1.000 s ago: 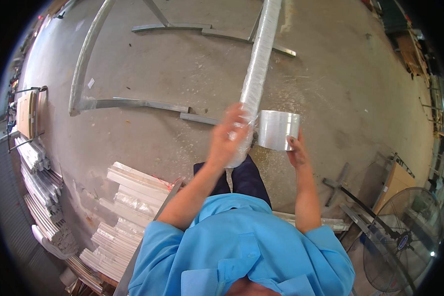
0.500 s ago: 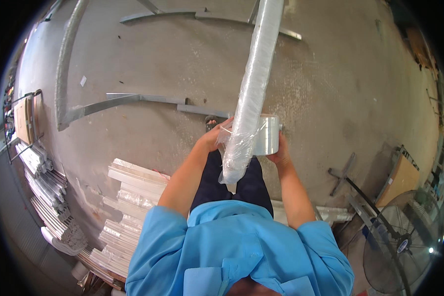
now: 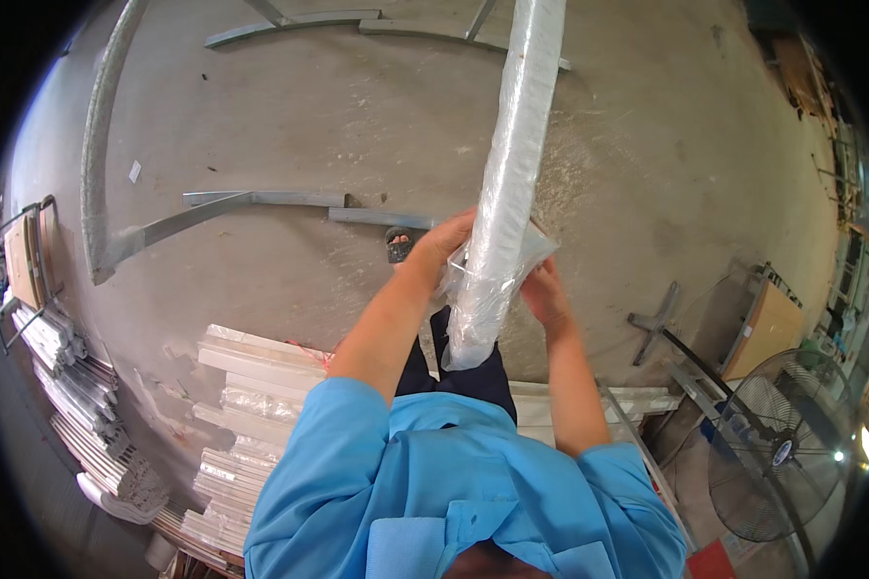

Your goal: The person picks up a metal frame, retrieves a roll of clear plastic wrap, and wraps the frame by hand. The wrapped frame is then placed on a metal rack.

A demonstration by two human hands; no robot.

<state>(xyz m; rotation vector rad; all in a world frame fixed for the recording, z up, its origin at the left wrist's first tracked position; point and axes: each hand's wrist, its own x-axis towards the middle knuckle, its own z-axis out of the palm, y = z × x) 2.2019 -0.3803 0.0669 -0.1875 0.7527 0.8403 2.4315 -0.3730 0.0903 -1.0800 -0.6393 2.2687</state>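
A long bundle (image 3: 517, 145) wrapped in clear stretch film slants from the top edge down to my waist. Loose film (image 3: 536, 249) spreads off its right side, near the lower end. My left hand (image 3: 451, 234) reaches in against the bundle's left side; its fingers pass behind it and are hidden. On the right, my right hand (image 3: 546, 288) is curled beneath the film, its fingertips partly covered. The white roll of stretch film seen earlier is now largely hidden behind the bundle and the film, so I cannot tell its exact place.
Grey metal stand bars (image 3: 386, 216) lie on the floor (image 3: 290, 125) ahead. Another wrapped length (image 3: 95, 164) rises at the left. White strips (image 3: 246, 386) are stacked at the lower left. A large black fan (image 3: 780, 444) and a wooden board (image 3: 763, 328) stand at the right.
The film roll has gone from the bundle's right side to behind it, and film now stretches there. My left hand has moved slightly up and right. The whole view has shifted a little.
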